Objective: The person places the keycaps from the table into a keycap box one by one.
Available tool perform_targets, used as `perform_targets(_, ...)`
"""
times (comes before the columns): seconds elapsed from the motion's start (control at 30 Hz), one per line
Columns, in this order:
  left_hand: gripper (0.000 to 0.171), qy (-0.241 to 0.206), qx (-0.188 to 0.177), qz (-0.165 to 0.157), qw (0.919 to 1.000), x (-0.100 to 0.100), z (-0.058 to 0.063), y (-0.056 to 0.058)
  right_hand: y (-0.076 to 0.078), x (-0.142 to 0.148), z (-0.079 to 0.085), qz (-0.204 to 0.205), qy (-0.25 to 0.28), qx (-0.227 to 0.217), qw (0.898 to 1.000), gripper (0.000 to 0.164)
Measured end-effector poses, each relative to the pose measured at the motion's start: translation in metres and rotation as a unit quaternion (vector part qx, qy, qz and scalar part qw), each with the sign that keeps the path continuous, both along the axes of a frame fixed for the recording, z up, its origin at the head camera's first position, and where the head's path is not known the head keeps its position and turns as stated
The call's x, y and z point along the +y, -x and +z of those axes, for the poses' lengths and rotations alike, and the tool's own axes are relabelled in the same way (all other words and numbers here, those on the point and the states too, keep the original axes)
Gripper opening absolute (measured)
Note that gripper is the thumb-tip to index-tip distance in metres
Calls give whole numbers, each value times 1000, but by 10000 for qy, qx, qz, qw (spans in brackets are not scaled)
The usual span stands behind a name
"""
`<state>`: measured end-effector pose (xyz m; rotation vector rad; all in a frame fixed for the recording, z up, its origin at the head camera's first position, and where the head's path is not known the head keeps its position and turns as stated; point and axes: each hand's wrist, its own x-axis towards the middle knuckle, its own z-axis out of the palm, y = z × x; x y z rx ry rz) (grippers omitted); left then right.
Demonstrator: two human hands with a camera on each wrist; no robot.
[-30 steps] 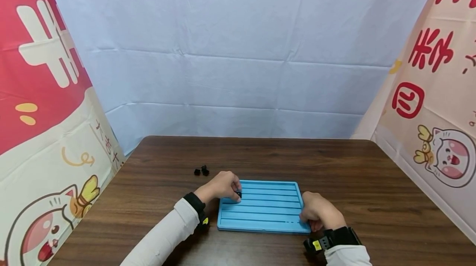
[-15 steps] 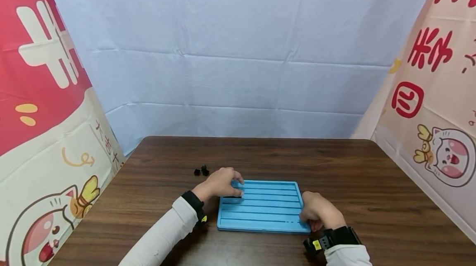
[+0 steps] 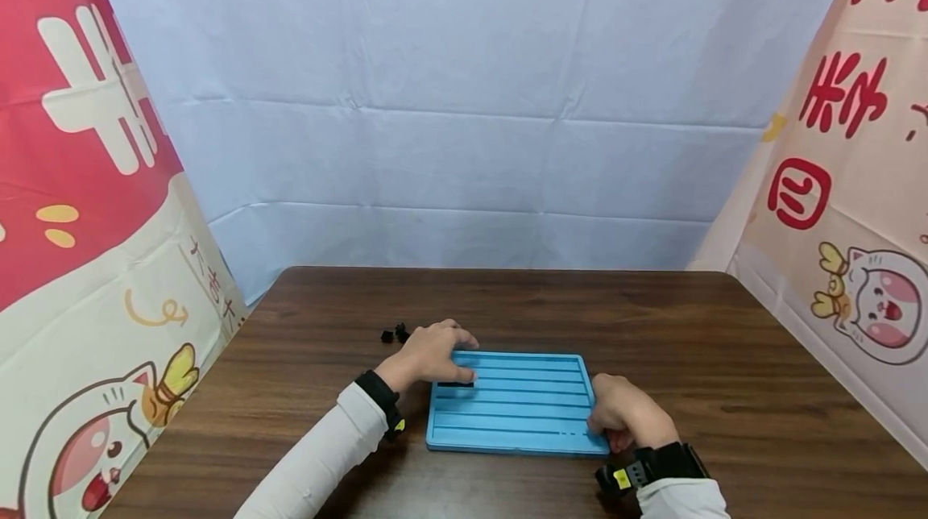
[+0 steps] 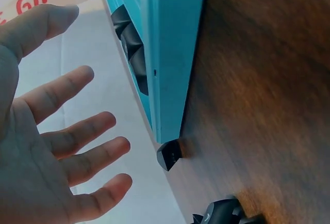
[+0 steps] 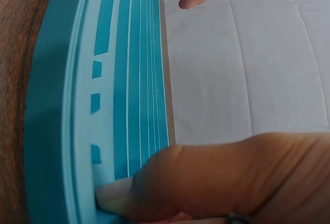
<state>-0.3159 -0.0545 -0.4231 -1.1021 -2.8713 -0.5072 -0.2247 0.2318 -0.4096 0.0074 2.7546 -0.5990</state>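
A light blue ridged tray [image 3: 532, 396] lies flat on the table. Black keycaps [image 4: 133, 48] sit in a row in a slot at its left end, partly behind the hand in the head view. My left hand [image 3: 431, 356] hovers just over that end, and the left wrist view has its fingers spread and nothing held. At the opposite end, my right hand [image 3: 629, 413] grips the tray's right edge; its thumb [image 5: 116, 195] presses on the near right corner, while the other fingers are mostly hidden.
Several loose black keycaps [image 3: 387, 337] lie on the wooden table [image 3: 580, 309] beyond the tray's left corner. A pale cloth [image 3: 464, 100] hangs behind the table, with printed cloths [image 3: 116, 261] at both sides.
A second ago the left fingers pinched a black keycap at the tray's left side. They have let go, spread and risen slightly away, leaving a black row in the slot. The right hand stays put.
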Motion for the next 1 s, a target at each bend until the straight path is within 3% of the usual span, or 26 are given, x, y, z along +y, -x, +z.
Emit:
perform_targets(0.33,44,62,48,229,9997,-3,-3,2,0,0,-1,-22,41,10,10000,10)
perform_targets(1.0,39,-382,75,587,9975,-33,-15,23,4,2,0,-119,170,-251,9995,10)
